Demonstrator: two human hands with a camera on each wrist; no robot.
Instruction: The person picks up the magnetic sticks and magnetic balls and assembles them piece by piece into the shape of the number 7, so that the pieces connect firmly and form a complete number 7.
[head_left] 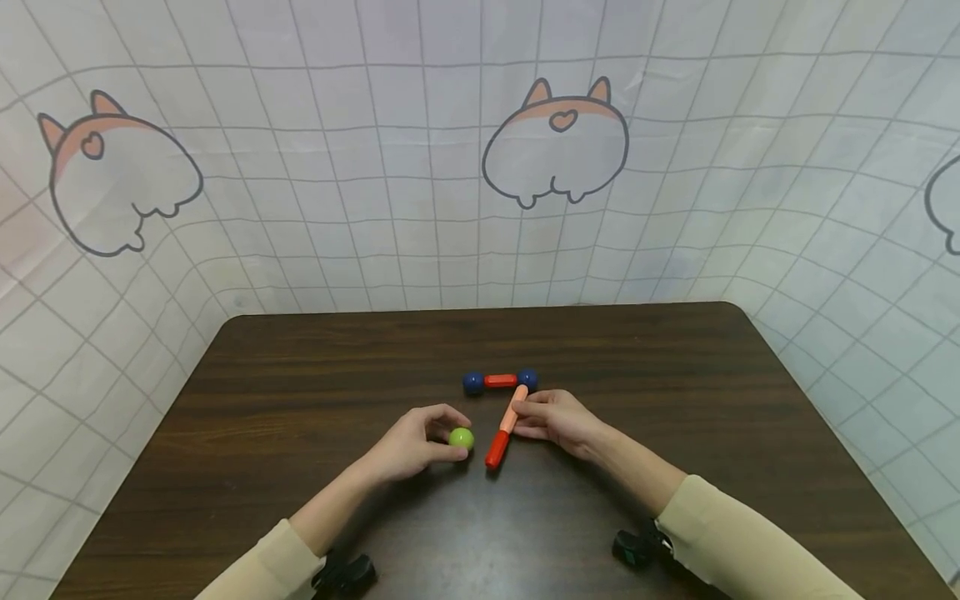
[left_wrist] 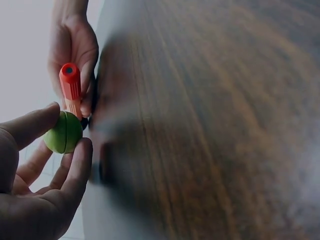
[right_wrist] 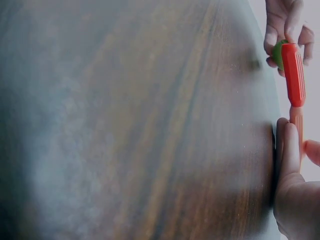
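Observation:
A small green ball (head_left: 461, 438) with a seam round it is pinched between the thumb and fingers of my left hand (head_left: 416, 443). My right hand (head_left: 558, 422) grips the peach half of a two-part stick (head_left: 513, 411), whose red half points toward me and the ball. In the left wrist view, the end of the red half (left_wrist: 70, 82) shows a small dark hole. Just beyond the hands lies a dumbbell-shaped piece (head_left: 501, 381), a red rod with a blue ball at each end. The stick's peach tip overlaps its right ball; whether they touch I cannot tell.
Everything is over a dark brown wooden table (head_left: 300, 358). A white gridded cloth (head_left: 360, 167) with cartoon animal drawings hangs behind and at both sides. Black devices (head_left: 637, 547) sit by both wrists, below the cream sleeves (head_left: 738, 533).

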